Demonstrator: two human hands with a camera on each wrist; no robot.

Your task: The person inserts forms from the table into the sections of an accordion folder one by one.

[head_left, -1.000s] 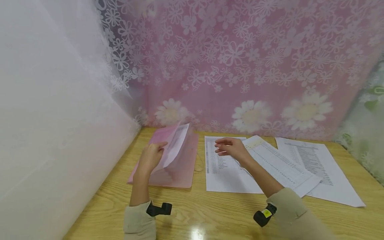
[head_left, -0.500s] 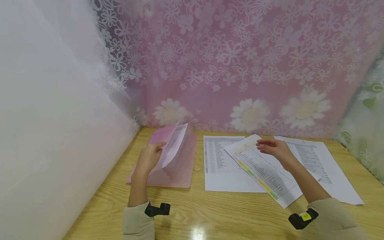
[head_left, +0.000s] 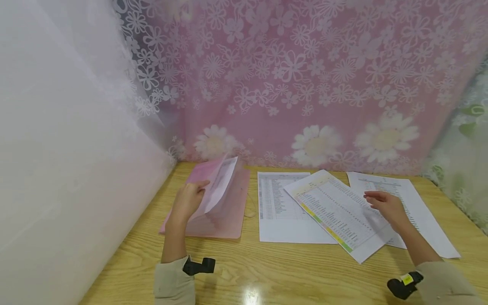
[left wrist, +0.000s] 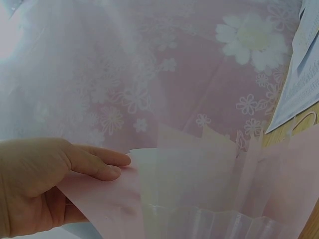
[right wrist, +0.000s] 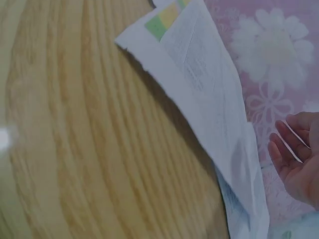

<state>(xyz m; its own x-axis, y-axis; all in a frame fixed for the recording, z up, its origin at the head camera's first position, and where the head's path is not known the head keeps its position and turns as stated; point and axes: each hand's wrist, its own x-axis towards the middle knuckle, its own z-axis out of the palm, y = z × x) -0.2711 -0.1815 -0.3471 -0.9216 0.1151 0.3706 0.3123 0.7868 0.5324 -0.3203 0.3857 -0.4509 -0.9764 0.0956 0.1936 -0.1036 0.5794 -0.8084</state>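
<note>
At the left of the table my left hand (head_left: pixel 187 201) pinches the raised cover of a pink expanding folder (head_left: pixel 225 226). The left wrist view shows my thumb and fingers (left wrist: pixel 94 167) on the cover's edge, with several translucent pocket dividers (left wrist: pixel 199 184) fanned out beside them. A white printed sheet (head_left: pixel 223 182) stands tilted inside the folder. On the right, my right hand (head_left: pixel 388 207) hovers over the papers with relaxed fingers and holds nothing. Below and left of it lies a printed sheet with a yellow and green strip (head_left: pixel 335 212).
A table-printed sheet (head_left: pixel 280 212) lies right of the folder, partly under the colour-striped sheet. Another printed sheet (head_left: pixel 423 228) lies at the far right. A thin elastic loop (head_left: pixel 250 207) sits at the folder's right edge. A floral curtain (head_left: pixel 305 84) hangs behind the wooden table (head_left: pixel 286 271).
My right hand has moved right, from over the middle papers towards the right-hand sheet. The colour-striped sheet's left side, earlier behind the right arm, now shows. My left hand keeps its hold.
</note>
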